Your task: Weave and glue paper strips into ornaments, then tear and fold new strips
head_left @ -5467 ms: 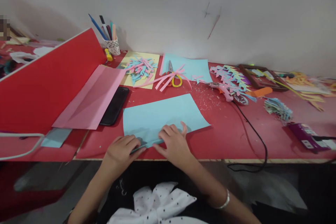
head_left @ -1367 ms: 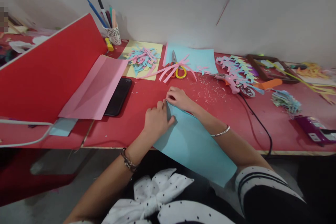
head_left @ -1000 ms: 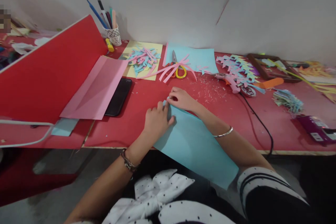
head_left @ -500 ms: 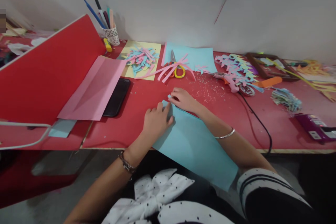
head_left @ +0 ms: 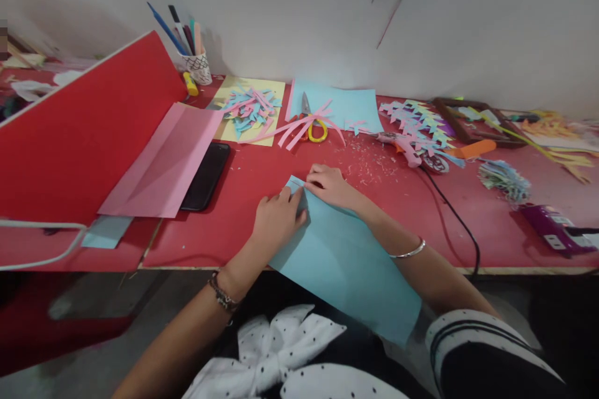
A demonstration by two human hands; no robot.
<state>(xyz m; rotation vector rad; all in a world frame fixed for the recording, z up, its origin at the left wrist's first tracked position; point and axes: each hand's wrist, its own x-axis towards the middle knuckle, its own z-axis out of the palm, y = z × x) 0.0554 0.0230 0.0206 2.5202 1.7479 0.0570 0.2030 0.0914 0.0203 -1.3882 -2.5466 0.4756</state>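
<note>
A light-blue sheet of paper (head_left: 355, 262) lies slantwise over the table's front edge, its near end hanging above my lap. My left hand (head_left: 278, 218) holds its far left end, with index finger and thumb on top and the other fingers curled at the edge. Close beside it, my right hand (head_left: 330, 187) has its fingers pinched at the sheet's far edge near the corner. A thin line like a crease or cut shows at that corner; which one, I cannot tell. My right forearm crosses over the sheet's right edge.
Behind my hands lie scissors (head_left: 317, 131) under pink paper strips, and a pile of paper snippets (head_left: 253, 109). A glue gun (head_left: 405, 148) with a black cord is at the right, near a purple power box (head_left: 555, 229). Left are a phone (head_left: 206, 176), pink paper (head_left: 161, 162) and a red board (head_left: 93, 131).
My right hand has shifted slightly right and down at the sheet's far edge. The small blue tab that stuck out by its fingertips no longer shows. My left hand stays in place.
</note>
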